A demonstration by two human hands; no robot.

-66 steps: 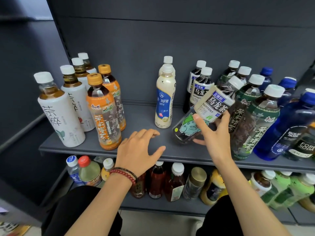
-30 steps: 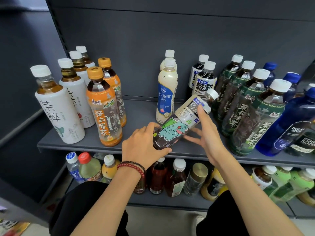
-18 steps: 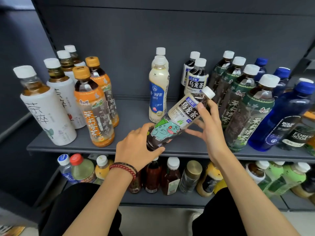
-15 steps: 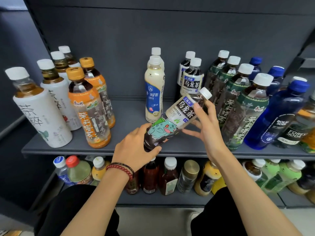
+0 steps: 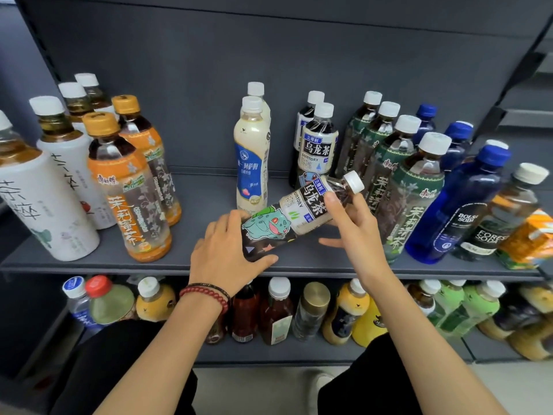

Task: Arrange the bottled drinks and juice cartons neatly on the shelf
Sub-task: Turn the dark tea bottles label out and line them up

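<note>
A dark oolong tea bottle (image 5: pixel 294 215) with a green cartoon creature on its label lies tilted over the grey shelf (image 5: pixel 191 202), cap pointing up and right. My left hand (image 5: pixel 229 256) grips its base. My right hand (image 5: pixel 353 232) holds its neck and upper label, thumb on top. Two matching oolong bottles (image 5: pixel 317 148) stand upright just behind. A creamy white drink bottle (image 5: pixel 253 157) stands to their left, with a second one behind it.
White-labelled tea bottles (image 5: pixel 64 163) and orange-labelled ones (image 5: pixel 128 187) stand at the left. Green-labelled tea bottles (image 5: pixel 410 187), blue soda bottles (image 5: pixel 454 205) and an orange juice carton (image 5: pixel 529 238) crowd the right. Several more bottles fill the lower shelf (image 5: pixel 278 313).
The right hand brought the oolong bottle down and left from beside the green bottles. The left hand lifted off the shelf and took hold of its base. The bottle now lies more level.
</note>
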